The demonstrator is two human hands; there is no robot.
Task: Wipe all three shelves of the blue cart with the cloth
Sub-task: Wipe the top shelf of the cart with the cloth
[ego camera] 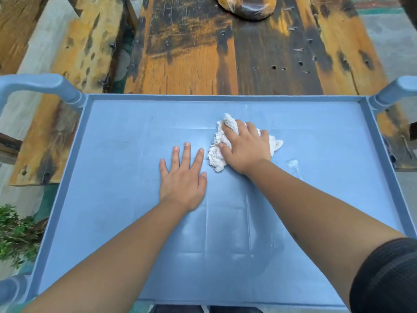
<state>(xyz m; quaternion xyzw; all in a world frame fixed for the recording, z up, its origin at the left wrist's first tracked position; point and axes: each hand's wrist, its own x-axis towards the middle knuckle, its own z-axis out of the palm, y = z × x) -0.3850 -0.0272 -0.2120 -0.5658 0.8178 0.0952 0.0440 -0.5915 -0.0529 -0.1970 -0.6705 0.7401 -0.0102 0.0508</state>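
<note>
The blue cart's top shelf [117, 141] fills the view, seen from above. A crumpled white cloth [217, 152] lies on it, right of centre. My right hand [246, 147] presses down on the cloth with fingers curled over its upper edge. My left hand [182, 177] lies flat on the bare shelf just left of the cloth, fingers spread, holding nothing. Pale smears show on the shelf at the right [293, 164] and in the near middle. The two lower shelves are hidden under the top one.
Blue cart handles rise at the far left [38, 83] and far right [399, 89] corners. A weathered wooden table [225, 53] stands right behind the cart. A green plant [15, 233] sits at the lower left beside the cart.
</note>
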